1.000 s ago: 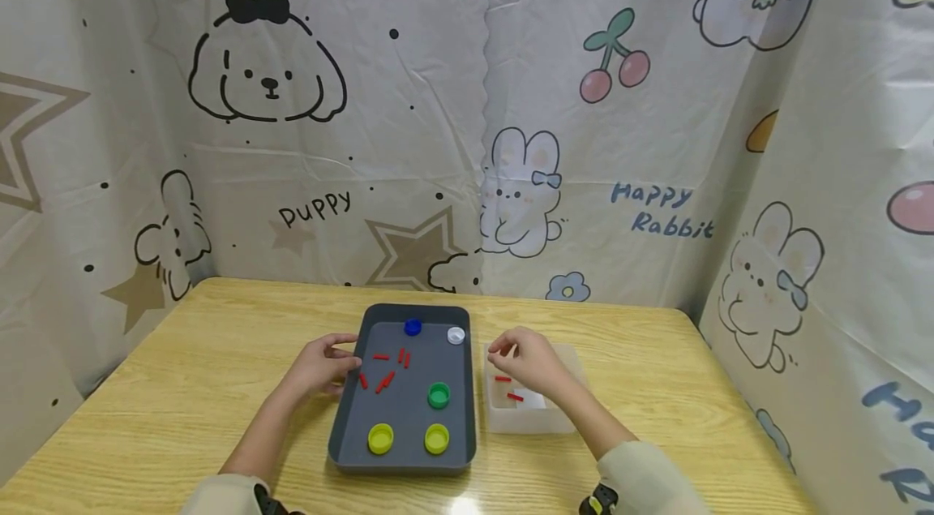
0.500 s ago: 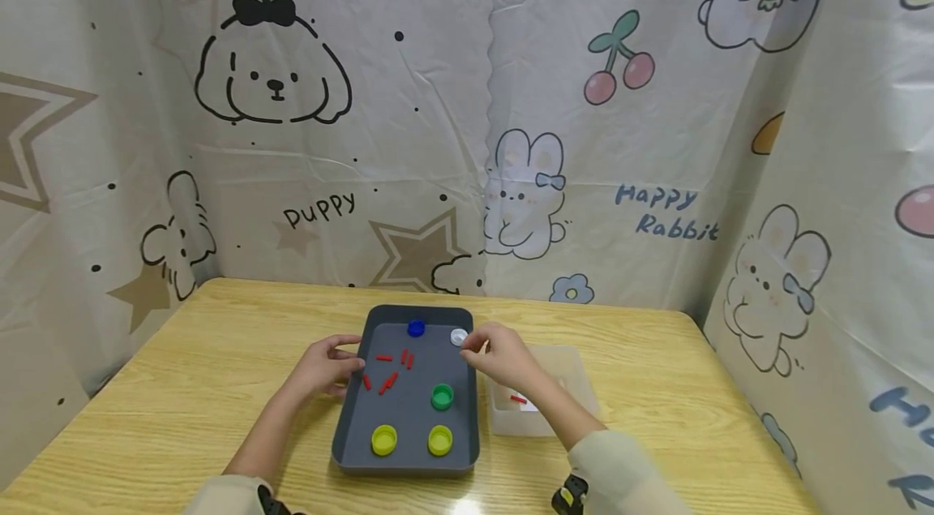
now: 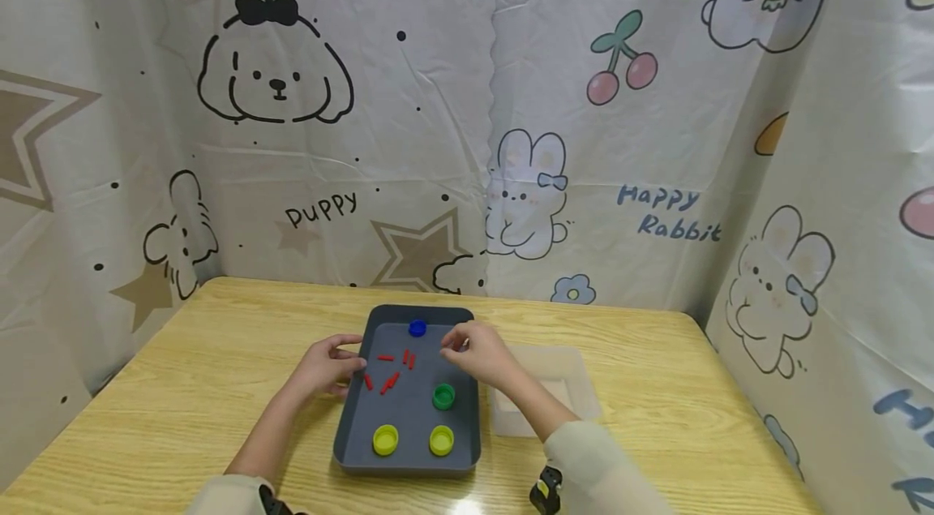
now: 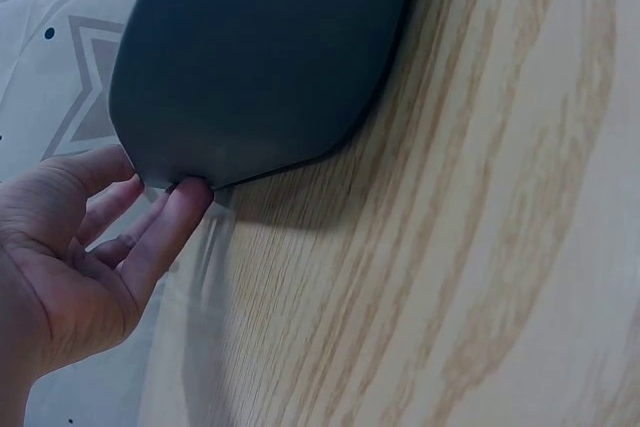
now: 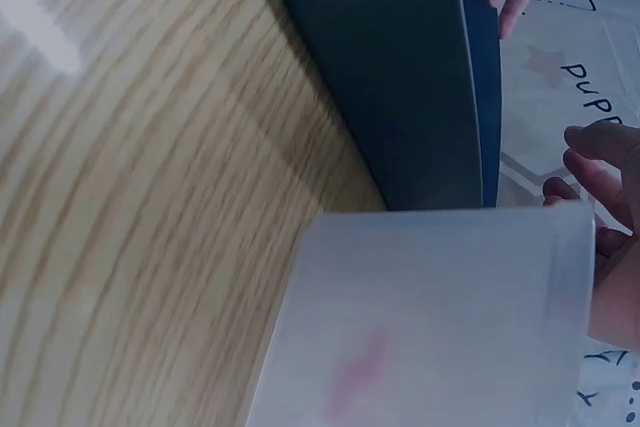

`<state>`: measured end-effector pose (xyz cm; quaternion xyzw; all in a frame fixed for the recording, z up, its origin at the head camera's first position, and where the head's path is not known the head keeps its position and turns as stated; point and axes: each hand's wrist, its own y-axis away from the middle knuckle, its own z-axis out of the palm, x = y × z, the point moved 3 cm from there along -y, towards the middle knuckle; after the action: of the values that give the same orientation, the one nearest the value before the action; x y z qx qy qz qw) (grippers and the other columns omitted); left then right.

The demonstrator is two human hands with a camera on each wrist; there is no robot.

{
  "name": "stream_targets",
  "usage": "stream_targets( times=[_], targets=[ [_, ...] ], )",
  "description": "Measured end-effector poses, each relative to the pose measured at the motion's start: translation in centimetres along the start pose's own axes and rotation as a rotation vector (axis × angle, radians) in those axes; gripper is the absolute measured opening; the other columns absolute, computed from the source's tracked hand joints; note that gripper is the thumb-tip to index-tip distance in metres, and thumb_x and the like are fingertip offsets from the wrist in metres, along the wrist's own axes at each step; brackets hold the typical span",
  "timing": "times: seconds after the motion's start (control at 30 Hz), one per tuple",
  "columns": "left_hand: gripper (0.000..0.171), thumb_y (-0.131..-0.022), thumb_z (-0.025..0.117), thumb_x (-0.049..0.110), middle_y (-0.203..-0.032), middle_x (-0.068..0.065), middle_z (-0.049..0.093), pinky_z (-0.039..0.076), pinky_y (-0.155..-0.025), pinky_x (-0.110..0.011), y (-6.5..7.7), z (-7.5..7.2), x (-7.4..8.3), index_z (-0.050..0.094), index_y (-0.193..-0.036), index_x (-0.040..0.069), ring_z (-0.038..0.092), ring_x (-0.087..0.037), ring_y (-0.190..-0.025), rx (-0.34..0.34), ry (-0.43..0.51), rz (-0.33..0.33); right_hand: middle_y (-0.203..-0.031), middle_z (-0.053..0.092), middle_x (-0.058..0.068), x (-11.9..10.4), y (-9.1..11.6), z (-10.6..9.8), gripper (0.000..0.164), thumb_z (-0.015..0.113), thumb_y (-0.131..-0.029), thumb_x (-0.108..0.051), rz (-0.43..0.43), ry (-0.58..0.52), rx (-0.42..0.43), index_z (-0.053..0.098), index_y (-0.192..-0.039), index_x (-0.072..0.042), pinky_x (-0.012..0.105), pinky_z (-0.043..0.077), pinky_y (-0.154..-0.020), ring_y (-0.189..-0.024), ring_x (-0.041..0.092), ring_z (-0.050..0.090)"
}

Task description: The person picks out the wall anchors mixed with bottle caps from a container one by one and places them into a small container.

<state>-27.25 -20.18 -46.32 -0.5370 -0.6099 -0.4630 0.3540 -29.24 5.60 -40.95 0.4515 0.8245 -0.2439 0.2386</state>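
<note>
My left hand (image 3: 332, 365) holds the left side of a dark grey tray (image 3: 350, 434); in the left wrist view its fingers meet the tray wall (image 4: 260, 67). My right hand (image 3: 477, 353) is over the tray's right side, thumb and fingertips brought together; I cannot tell whether something small is between them. Several short red sticks (image 3: 385, 358) lie on the tray's left half. Also in the tray are a blue cap (image 3: 417, 328), a green cap (image 3: 443, 396) and two yellow caps (image 3: 385, 439), hollow sides up.
A translucent plastic box (image 3: 584, 385) stands right of the tray, partly behind my right forearm. In the right wrist view a blurred pink-red shape shows through its wall (image 5: 450, 297). Both stand on a wooden table (image 3: 642, 401) with a printed curtain (image 3: 409, 118) behind.
My right hand has moved left from above the translucent box to over the tray. It now hides the white cap seen there earlier. My left hand stays at the tray's left side.
</note>
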Motion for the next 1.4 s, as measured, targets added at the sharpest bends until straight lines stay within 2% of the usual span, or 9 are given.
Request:
stream_targets(
  times=[0.2, 0.43, 0.67, 1.17, 1.4],
  targets=[
    [0.053, -0.086, 0.065, 0.008, -0.119, -0.026, 0.059, 0.055, -0.058, -0.034, -0.1, 0.0, -0.1, 0.046, -0.135, 0.004, 0.064, -0.017, -0.076, 0.008, 0.002, -0.005, -0.084, 0.062, 0.003, -0.2, -0.6, 1.0, 0.012, 0.068, -0.085, -0.019, 0.010, -0.024, -0.019, 0.069, -0.093, -0.010, 0.022, 0.044, -0.058, -0.072, 0.010, 0.053],
    [0.053, -0.086, 0.065, 0.007, -0.118, -0.026, 0.059, 0.055, -0.056, -0.034, 0.2, 0.0, 0.1, 0.046, -0.135, 0.002, 0.064, -0.017, -0.075, 0.010, 0.002, 0.000, -0.085, 0.063, 0.004, 0.1, -1.5, 2.6, 0.018, 0.069, -0.084, -0.020, 0.038, 0.013, -0.041, 0.069, -0.097, -0.009, 0.024, 0.044, -0.062, -0.074, 0.012, 0.054],
    [0.053, -0.086, 0.066, 0.008, -0.118, -0.026, 0.059, 0.055, -0.056, -0.034, 0.1, -0.1, 0.0, 0.047, -0.135, 0.003, 0.064, -0.017, -0.075, 0.011, 0.002, -0.001, -0.083, 0.063, 0.002, 0.2, -2.2, 4.4, 0.023, 0.070, -0.084, -0.020, 0.063, 0.043, -0.072, 0.068, -0.102, -0.007, 0.022, 0.044, -0.060, -0.069, 0.009, 0.052],
    [0.052, -0.086, 0.066, 0.009, -0.118, -0.026, 0.059, 0.055, -0.057, -0.034, 0.0, -0.2, -0.1, 0.047, -0.134, 0.004, 0.064, -0.018, -0.077, 0.015, 0.007, -0.003, -0.082, 0.065, 0.003, -0.5, -3.6, 5.6, 0.025, 0.072, -0.081, -0.022, 0.102, 0.110, -0.105, 0.068, -0.101, -0.009, 0.024, 0.044, -0.058, -0.067, 0.010, 0.055],
    [0.053, -0.086, 0.066, 0.008, -0.118, -0.026, 0.058, 0.055, -0.057, -0.034, 0.0, -0.1, -0.1, 0.047, -0.135, 0.003, 0.064, -0.017, -0.076, 0.008, 0.014, 0.004, -0.084, 0.066, 0.002, -0.1, -3.9, 6.3, 0.026, 0.073, -0.080, -0.022, 0.162, 0.110, -0.103, 0.068, -0.102, -0.010, 0.027, 0.045, -0.062, -0.069, 0.011, 0.057]
  ],
)
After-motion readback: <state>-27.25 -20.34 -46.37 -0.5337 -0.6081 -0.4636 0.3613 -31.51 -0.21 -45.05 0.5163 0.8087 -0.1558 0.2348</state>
